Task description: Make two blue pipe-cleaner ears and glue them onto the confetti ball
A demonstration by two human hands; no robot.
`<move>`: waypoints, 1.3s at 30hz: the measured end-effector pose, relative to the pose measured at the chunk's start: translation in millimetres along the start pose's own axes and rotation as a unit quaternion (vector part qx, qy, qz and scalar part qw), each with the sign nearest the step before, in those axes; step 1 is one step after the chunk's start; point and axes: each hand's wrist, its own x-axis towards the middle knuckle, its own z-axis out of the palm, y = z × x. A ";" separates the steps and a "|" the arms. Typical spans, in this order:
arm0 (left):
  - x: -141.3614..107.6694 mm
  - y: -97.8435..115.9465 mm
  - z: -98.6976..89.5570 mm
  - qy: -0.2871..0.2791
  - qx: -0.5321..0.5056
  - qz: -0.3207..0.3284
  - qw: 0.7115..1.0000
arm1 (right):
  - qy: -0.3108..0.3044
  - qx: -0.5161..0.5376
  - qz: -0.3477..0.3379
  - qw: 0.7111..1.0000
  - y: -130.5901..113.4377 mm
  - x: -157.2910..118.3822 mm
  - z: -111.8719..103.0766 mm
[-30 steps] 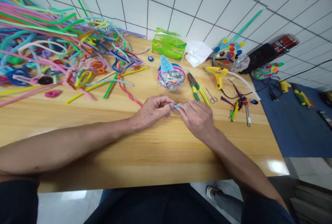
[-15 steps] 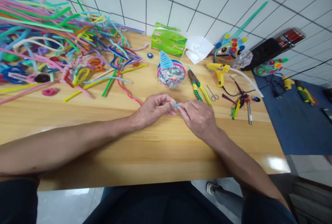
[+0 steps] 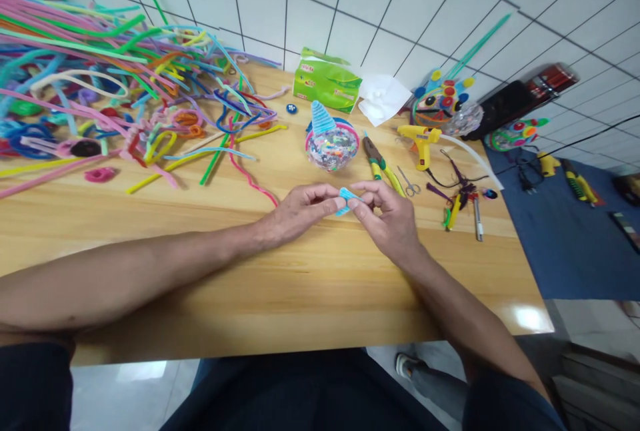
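Note:
Between the fingertips of both hands is a small light-blue ribbed piece (image 3: 343,202), which looks like coiled pipe cleaner; the fingers cover part of it. My left hand (image 3: 305,211) pinches its left side with thumb and fingers. From the other side my right hand (image 3: 387,216) grips it, thumb toward me. Just beyond the hands sits a round, glittery ornament (image 3: 333,148) with a pink rim. A light-blue coiled cone (image 3: 323,118) stands on its upper left, much like the held piece in colour and ribbing.
Pipe cleaners (image 3: 100,78) lie heaped at the left. Behind the ornament stands a green tissue pack (image 3: 327,83). To the right are pliers (image 3: 380,161), small scissors (image 3: 411,184), a yellow glue gun (image 3: 423,144), a craft knife (image 3: 479,219) and decorated ornaments (image 3: 440,101). A tiled wall (image 3: 385,11) rises behind.
Both hands have turned the light-blue piece so that its ribbed face shows more. The right hand has rolled, bringing its thumb into view. The view has shifted slightly.

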 end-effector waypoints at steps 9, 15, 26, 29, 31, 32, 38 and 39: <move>-1.0 -6.7 -1.9 0.054 0.057 0.071 0.994 | 0.037 0.060 0.009 0.997 5.1 -12.8 18.9; 1.0 -10.0 0.3 0.002 -0.054 0.006 0.999 | 0.044 0.113 0.104 0.987 17.6 -3.4 9.3; 2.2 -6.4 -0.4 -0.003 -0.054 -0.008 0.998 | 0.266 -0.140 0.257 0.918 170.9 49.7 -77.2; 2.7 -8.2 -0.9 0.000 -0.049 -0.009 0.999 | 0.223 -0.221 0.247 0.917 184.2 70.3 -76.8; 3.2 -9.8 -1.5 0.004 -0.047 -0.013 0.999 | 0.206 -0.247 0.262 0.910 185.5 85.6 -74.1; 3.5 -10.4 -1.8 0.004 -0.047 -0.015 0.999 | 0.201 -0.250 0.270 0.908 184.6 91.9 -72.9; 5.0 -10.2 -1.7 0.002 -0.076 -0.022 0.997 | 0.201 -0.173 0.225 0.938 154.1 89.4 -74.3; 5.1 -9.9 -1.5 0.003 -0.079 -0.022 0.997 | 0.194 -0.137 0.218 0.946 143.6 82.8 -74.5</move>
